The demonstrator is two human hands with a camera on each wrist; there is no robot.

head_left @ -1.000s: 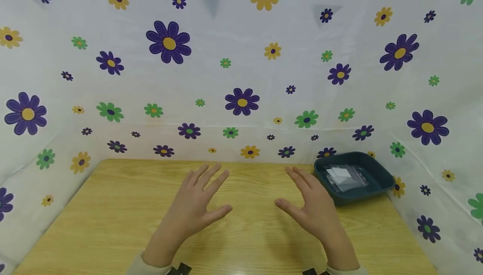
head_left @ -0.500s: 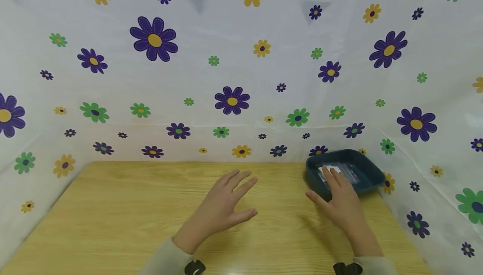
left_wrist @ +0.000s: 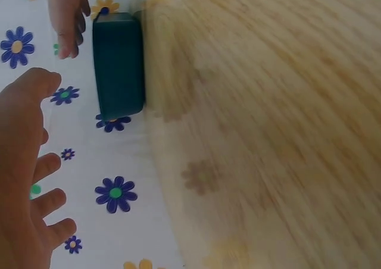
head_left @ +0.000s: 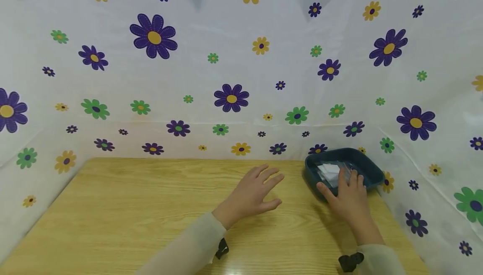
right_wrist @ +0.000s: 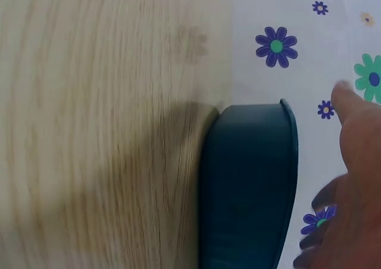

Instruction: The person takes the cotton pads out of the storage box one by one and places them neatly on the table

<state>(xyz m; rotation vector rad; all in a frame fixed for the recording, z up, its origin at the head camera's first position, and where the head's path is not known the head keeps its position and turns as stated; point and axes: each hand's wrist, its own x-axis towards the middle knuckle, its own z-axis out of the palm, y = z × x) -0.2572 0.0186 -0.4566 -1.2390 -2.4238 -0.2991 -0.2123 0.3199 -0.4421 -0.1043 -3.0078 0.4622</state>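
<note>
The clear plastic packets (head_left: pixel 329 174), some with white in them, lie inside the dark teal bin (head_left: pixel 312 182), at the counter's (head_left: pixel 151 199) far right corner. The right hand (head_left: pixel 349 197) is over the bin's near side, fingers spread and gripping nothing; whether a fingertip touches a packet, I cannot tell. The left hand (head_left: pixel 250 193) hovers, loose and unladen, left of the bin. The step looks like a reach for the packets; lifting one would call for lowering the right fingertips and pinching an edge.
</note>
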